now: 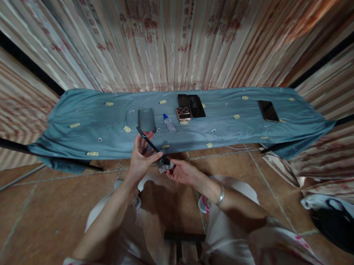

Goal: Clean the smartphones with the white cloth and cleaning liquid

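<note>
My left hand (142, 156) holds a thin black phone (150, 144) edge-on, tilted from upper left to lower right, in front of the table's near edge. My right hand (179, 171) grips a small grey cloth (165, 166) pressed against the phone's lower end. A silver bracelet (220, 195) is on my right wrist. Just beyond my hands, on the blue-grey tablecloth (107, 121), lie a small clear bottle with a blue cap (169, 123) and a dark blurred object (146, 120).
Further back on the cloth lie three phones in a cluster (191, 106), one with a checkered case, and a single dark phone (268, 110) at the right. Striped curtains (175, 38) hang behind. My knees are over a brown tiled floor (44, 205); dark fabric (334, 225) lies at the right.
</note>
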A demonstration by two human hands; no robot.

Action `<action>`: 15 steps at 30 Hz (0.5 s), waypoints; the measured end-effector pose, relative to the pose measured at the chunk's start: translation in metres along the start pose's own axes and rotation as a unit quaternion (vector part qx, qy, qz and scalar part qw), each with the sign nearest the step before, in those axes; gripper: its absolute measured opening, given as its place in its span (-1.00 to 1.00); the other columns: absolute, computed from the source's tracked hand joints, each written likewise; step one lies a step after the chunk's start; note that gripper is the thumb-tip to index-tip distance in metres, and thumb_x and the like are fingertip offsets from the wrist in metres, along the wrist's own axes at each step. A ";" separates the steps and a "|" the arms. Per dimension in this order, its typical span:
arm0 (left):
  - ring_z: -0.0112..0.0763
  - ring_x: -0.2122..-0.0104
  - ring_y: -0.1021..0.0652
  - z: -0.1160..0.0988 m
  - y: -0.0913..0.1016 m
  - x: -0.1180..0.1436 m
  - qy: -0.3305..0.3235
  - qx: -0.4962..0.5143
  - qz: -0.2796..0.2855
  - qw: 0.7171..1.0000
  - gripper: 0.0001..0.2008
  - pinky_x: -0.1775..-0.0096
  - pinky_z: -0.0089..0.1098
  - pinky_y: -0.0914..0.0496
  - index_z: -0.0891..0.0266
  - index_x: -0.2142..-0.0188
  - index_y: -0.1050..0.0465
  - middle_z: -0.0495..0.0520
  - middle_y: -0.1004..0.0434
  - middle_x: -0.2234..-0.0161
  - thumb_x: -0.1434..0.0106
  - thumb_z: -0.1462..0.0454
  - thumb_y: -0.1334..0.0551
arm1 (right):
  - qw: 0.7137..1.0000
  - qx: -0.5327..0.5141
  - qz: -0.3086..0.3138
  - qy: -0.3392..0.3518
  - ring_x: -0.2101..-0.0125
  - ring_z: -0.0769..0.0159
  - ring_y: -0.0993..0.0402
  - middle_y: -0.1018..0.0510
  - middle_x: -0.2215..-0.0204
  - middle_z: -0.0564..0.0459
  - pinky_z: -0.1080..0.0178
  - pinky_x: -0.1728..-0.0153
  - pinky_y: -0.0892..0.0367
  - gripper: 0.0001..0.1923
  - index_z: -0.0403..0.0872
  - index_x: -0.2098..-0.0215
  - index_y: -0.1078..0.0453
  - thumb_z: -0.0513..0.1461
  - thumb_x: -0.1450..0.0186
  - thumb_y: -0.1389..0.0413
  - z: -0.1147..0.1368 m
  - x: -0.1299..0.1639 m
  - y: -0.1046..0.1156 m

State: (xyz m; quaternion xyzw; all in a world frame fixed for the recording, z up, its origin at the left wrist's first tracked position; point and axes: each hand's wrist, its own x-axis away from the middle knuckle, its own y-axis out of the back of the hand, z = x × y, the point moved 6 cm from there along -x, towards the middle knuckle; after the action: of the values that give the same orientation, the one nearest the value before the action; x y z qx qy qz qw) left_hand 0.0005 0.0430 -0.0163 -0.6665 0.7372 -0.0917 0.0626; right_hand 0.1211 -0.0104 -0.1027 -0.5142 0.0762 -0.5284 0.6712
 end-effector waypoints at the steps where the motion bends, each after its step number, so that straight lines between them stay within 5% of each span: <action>1: -0.14 -0.29 -0.24 0.000 0.001 -0.001 -0.004 -0.003 -0.003 1.000 -0.19 -0.13 -0.23 -0.33 0.06 -0.05 -0.31 0.13 -0.32 -0.22 0.21 0.38 -0.53 | 0.999 -0.024 -0.010 -0.024 0.48 0.40 -0.53 -0.59 0.44 0.06 0.38 0.49 -0.43 -0.93 -0.12 0.30 -0.40 -0.27 -0.34 -0.11 -0.002 0.001 -0.001; 7: -0.16 -0.28 -0.25 0.002 0.010 -0.009 -0.057 -0.016 -0.025 0.998 -0.08 -0.13 -0.31 -0.29 0.05 -0.09 -0.27 0.15 -0.28 -0.25 0.29 0.41 -0.54 | 0.991 -0.072 -0.064 -0.092 0.48 0.45 -0.54 -0.61 0.45 0.03 0.45 0.50 -0.41 -0.73 -0.16 0.31 -0.44 -0.29 -0.44 0.07 -0.005 0.020 -0.018; 15: -0.25 -0.06 -0.46 0.023 0.019 -0.014 0.034 0.075 -0.072 0.994 -0.36 0.05 -0.37 -0.39 0.12 0.14 -0.42 0.02 -0.45 -0.03 0.28 0.36 -0.52 | 0.998 -0.017 -0.019 0.056 0.44 0.46 -0.55 -0.64 0.40 0.08 0.43 0.44 -0.47 -0.88 -0.12 0.25 -0.49 -0.30 -0.36 -0.09 0.053 0.039 -0.032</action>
State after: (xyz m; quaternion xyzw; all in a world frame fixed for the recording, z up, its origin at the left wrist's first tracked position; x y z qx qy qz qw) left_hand -0.0120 0.0579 -0.0431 -0.7077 0.6799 -0.1740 0.0808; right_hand 0.1522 -0.0062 -0.0367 -0.4965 0.1130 -0.5681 0.6466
